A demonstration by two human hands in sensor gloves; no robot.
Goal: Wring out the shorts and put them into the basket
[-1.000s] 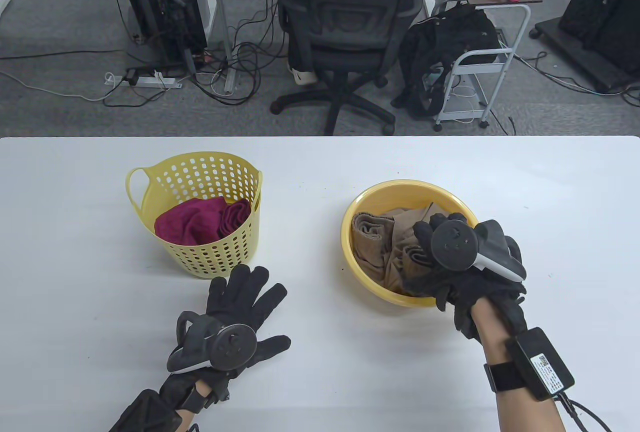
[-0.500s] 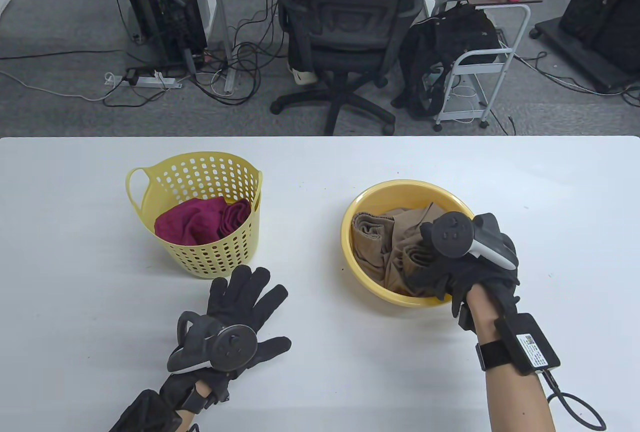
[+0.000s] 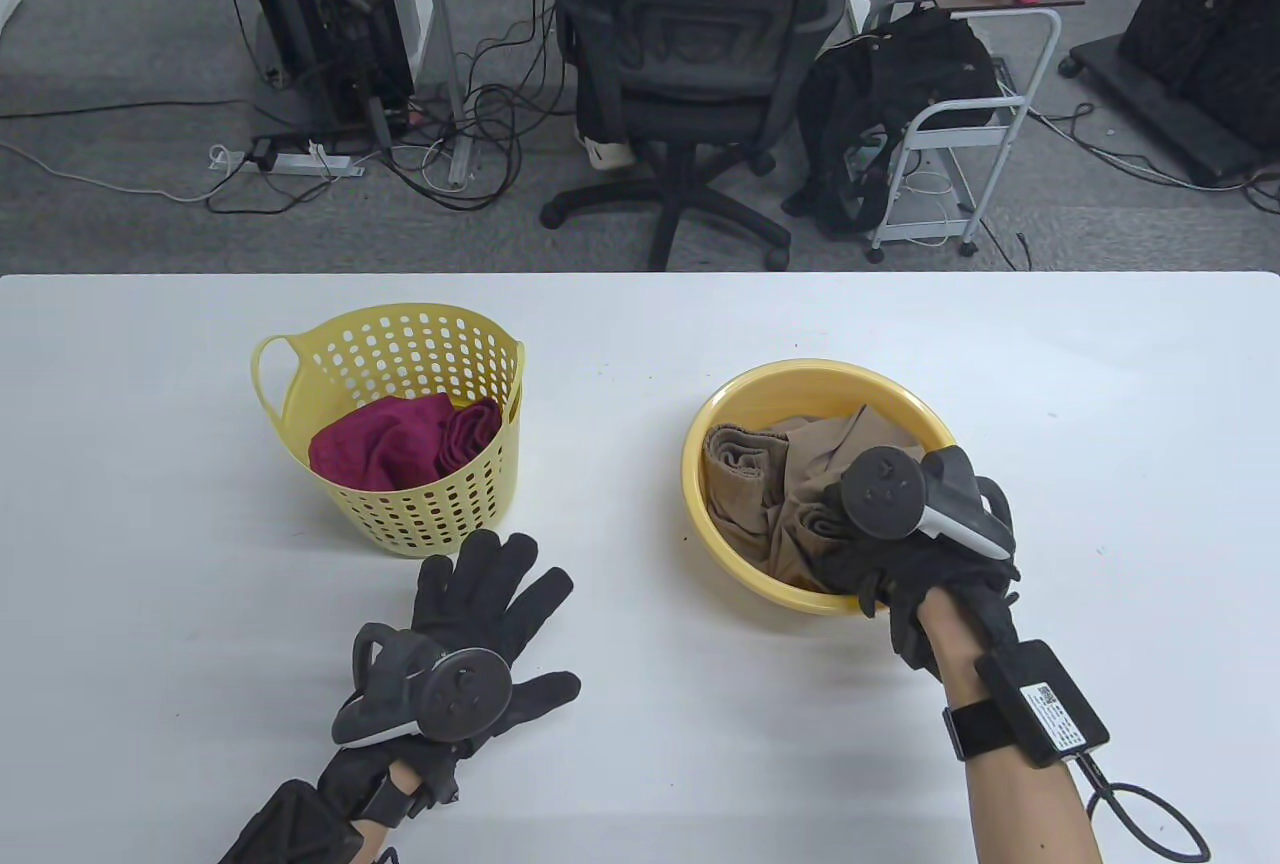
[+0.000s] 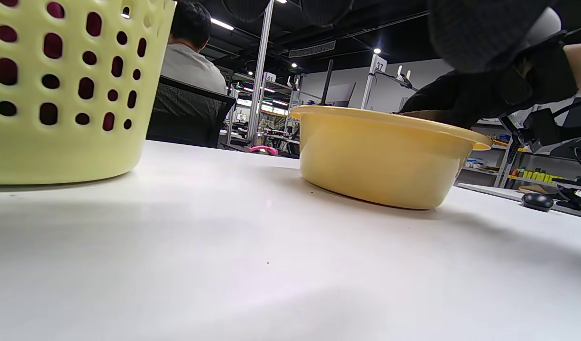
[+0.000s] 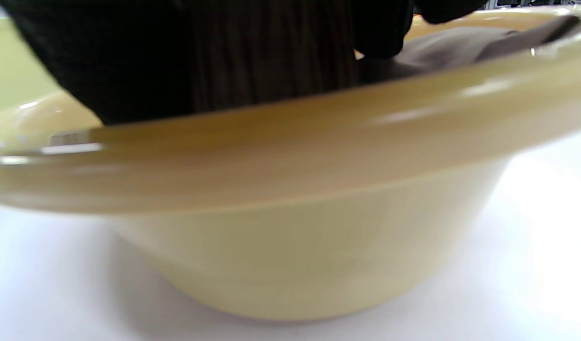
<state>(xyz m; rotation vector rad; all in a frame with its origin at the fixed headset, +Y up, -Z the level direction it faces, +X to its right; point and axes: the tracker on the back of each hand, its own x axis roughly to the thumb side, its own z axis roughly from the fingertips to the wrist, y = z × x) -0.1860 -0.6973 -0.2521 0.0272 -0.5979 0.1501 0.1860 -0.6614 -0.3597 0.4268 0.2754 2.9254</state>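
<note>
The brown shorts [image 3: 760,484] lie crumpled in a yellow bowl [image 3: 800,374] on the right of the white table. My right hand [image 3: 850,554] reaches over the bowl's near rim, fingers curled down into the fabric and gripping it. The right wrist view shows the gloved fingers [image 5: 177,61] behind the bowl's rim [image 5: 290,142], with the shorts [image 5: 451,47] beside them. The perforated yellow basket [image 3: 440,504] stands on the left with a dark red cloth [image 3: 390,444] inside. My left hand [image 3: 490,594] lies flat on the table just in front of the basket, fingers spread, holding nothing.
White tabletop [image 3: 620,704] stretches between basket and bowl. Beyond the table's far edge stand an office chair [image 3: 690,54], a white cart [image 3: 960,134] and cables on the floor. In the left wrist view the basket [image 4: 58,94] and bowl [image 4: 380,161] stand apart.
My right hand has slid left and towards me and sunk lower into the bowl onto the shorts. The left hand, basket and bowl have stayed put.
</note>
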